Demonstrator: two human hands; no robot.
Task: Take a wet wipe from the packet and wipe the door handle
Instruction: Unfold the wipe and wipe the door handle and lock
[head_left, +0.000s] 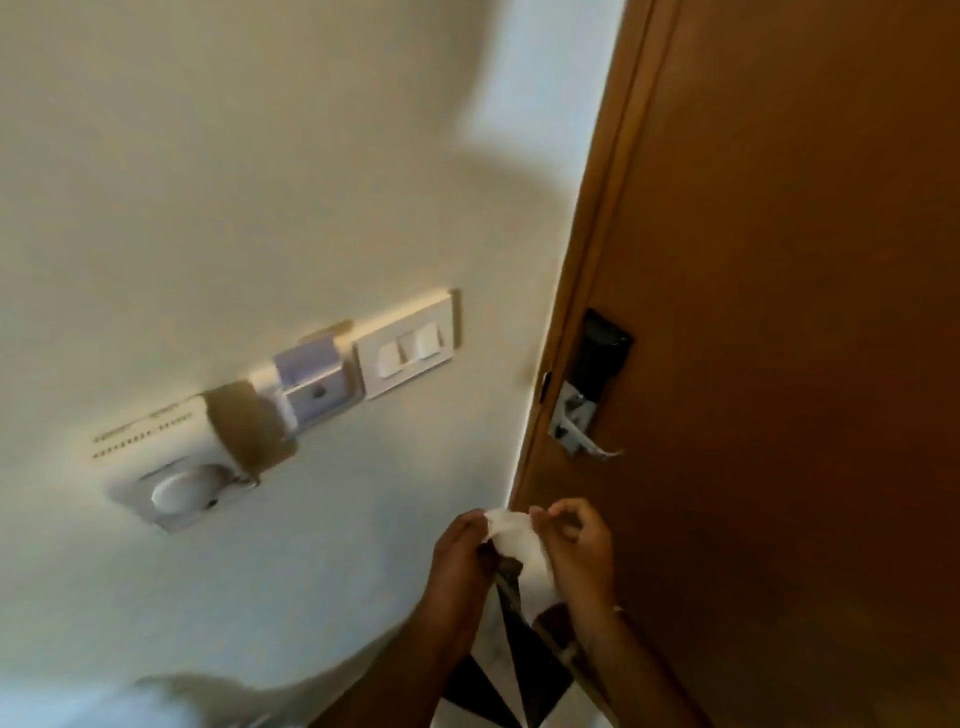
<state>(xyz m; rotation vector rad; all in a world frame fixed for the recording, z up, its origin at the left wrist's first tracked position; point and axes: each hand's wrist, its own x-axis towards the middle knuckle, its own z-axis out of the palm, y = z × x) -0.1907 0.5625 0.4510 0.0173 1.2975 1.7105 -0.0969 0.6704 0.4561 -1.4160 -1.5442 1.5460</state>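
Note:
A white wet wipe (522, 551) hangs between both my hands, low in the view. My left hand (460, 561) pinches its top left edge and my right hand (579, 545) grips its right side. The silver lever door handle (584, 434) sits on the brown door (779, 312) under a black lock plate (602, 348), above and slightly right of my hands, apart from the wipe. No packet is visible.
On the cream wall left of the door are a white double light switch (410, 348), a purple-grey holder (311, 384) and a white device with a round dial (176, 467). A black-and-white patterned surface (498, 675) shows below my hands.

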